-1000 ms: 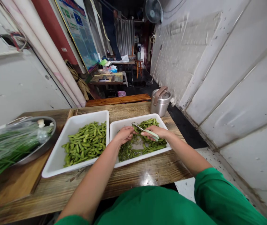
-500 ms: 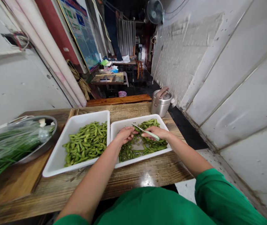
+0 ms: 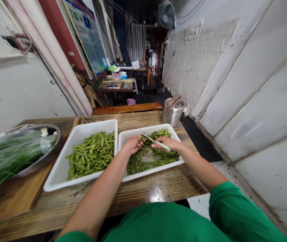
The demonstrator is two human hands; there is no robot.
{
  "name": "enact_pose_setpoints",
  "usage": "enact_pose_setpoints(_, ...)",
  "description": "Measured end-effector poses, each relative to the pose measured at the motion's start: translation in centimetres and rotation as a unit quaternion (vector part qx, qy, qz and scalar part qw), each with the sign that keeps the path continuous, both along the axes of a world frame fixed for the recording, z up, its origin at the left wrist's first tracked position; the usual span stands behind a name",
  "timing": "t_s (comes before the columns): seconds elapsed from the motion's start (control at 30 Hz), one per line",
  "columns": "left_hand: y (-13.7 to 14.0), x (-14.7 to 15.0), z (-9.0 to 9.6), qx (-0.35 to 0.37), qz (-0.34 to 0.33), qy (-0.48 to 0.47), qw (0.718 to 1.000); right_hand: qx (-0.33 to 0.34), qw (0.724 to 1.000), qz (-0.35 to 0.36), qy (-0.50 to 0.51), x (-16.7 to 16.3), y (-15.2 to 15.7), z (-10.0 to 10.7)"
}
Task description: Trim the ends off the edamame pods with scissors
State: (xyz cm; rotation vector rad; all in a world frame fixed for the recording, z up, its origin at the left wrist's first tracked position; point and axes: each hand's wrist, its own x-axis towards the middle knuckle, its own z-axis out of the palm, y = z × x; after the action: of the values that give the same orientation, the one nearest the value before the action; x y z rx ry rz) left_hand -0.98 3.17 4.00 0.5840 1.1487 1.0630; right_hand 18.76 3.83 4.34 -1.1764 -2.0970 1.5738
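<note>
My right hand is closed around a pair of scissors with a pale green handle, the metal blades pointing left. Opposite it, my left hand pinches a green soybean pod at the blade tips. Both hands are over the right white tray, which holds more pods around a wet, partly bare bottom with small trimmings. Beside it, touching or nearly so, is the left white tray, with a heap of soybean pods in it.
A steel pot with a brown handle stands at the table's far right corner. On the left, a metal bowl with bagged green stalks rests on a wooden board. A wooden bench lies beyond the wooden table.
My left hand has turned slightly and raised a pod to the scissor tips. The right hand with the scissors has hardly moved.
</note>
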Motion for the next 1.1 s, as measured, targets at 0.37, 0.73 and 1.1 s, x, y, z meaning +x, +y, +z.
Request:
enact_pose_setpoints(0.37, 0.0, -0.1, -0.7, 0.044, -0.036, 0.034, 0.998, 0.014, 1.000, -0.025, -0.005, 0.0, -0.2, 0.0)
enact_pose_setpoints(0.73, -0.1, -0.2, -1.3, -0.016, -0.046, 0.183, 0.982, 0.108, 0.987, -0.004, -0.119, -0.3, -0.5, 0.7)
enact_pose_setpoints(1.1, -0.4, -0.2, -1.9, -0.012, -0.090, 0.197, 0.976, 0.154, 0.976, 0.034, -0.153, -0.1, -0.2, -0.2)
